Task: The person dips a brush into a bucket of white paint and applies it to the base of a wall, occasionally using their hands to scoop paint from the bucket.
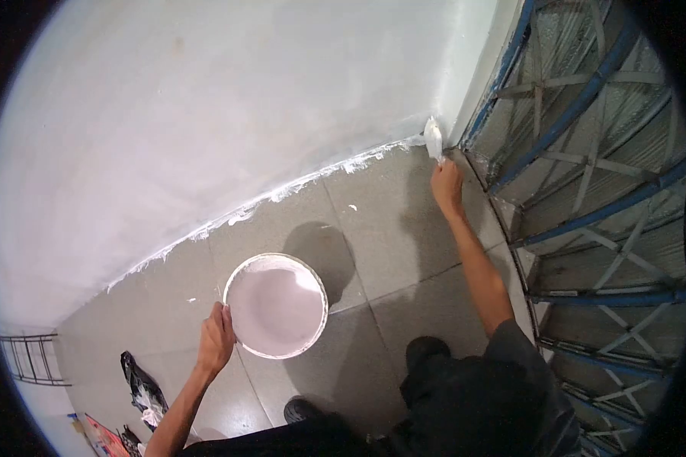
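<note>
My left hand is closed on the rim of a round bucket, which holds pale, whitish paint. My right hand reaches far forward, its fingers wrapped round the handle of a white-coated paintbrush. The brush head points at the corner, where the pale wall meets the floor; whether its tip touches the wall I cannot tell. Along the foot of the wall runs a rough white band of paint that spreads onto the tiles.
A folding metal gate with blue bars stands along the right side. Grey floor tiles carry a few white drips. A black plastic bag lies at lower left, near a black metal rack. My shoes are below the bucket.
</note>
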The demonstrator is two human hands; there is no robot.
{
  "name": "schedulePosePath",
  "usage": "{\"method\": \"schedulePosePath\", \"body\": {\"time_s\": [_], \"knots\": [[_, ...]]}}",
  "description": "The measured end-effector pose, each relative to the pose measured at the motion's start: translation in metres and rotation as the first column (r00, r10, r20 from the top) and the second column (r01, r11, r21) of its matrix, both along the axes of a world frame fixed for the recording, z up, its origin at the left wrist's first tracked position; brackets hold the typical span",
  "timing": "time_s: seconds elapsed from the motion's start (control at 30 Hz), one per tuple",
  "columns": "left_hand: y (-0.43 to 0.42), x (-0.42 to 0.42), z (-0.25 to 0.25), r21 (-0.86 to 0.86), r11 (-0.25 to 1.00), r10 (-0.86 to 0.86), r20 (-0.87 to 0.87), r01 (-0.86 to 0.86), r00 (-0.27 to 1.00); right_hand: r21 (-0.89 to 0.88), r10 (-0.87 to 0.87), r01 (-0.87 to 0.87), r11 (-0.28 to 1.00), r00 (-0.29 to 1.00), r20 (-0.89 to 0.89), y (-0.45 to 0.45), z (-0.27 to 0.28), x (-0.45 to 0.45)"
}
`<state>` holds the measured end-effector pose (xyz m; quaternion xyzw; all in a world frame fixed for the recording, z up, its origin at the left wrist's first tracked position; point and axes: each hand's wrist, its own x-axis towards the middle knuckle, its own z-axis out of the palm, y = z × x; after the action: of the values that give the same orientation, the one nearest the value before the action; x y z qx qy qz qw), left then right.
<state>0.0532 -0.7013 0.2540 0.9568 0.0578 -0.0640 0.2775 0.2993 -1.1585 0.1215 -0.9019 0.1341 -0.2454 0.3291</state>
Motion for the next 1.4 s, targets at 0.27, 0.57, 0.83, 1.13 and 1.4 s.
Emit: {"method": "schedulePosePath", "body": {"time_s": [0.27, 0.57, 0.83, 1.13, 1.4], "knots": [[0.005, 0.001, -0.009, 0.040, 0.999, -0.031, 0.078, 0.028, 0.997, 0.040, 0.151, -0.154, 0.987, 0.986, 0.075, 0.038, -0.016, 0.010], [0.000, 0.000, -0.006, -0.006, 1.000, -0.005, 0.058, 0.006, 0.998, 0.509, 0.018, 0.011, 0.861, 0.998, -0.052, 0.024, -0.054, 0.028], [0.002, 0.000, -0.003, 0.011, 1.000, -0.004, 0.008, 0.004, 1.000, 0.870, 0.121, -0.075, 0.488, 0.993, 0.018, 0.017, 0.000, 0.030], [0.004, 0.000, -0.006, 0.020, 1.000, 0.000, 0.009, 0.000, 1.000, 0.913, 0.164, -0.272, 0.303, 0.959, 0.231, -0.011, 0.015, 0.001], [-0.001, 0.000, 0.001, 0.006, 1.000, 0.005, 0.004, -0.005, 1.000, 0.906, 0.153, -0.143, 0.398, 0.984, 0.089, -0.010, -0.032, 0.022]]}}
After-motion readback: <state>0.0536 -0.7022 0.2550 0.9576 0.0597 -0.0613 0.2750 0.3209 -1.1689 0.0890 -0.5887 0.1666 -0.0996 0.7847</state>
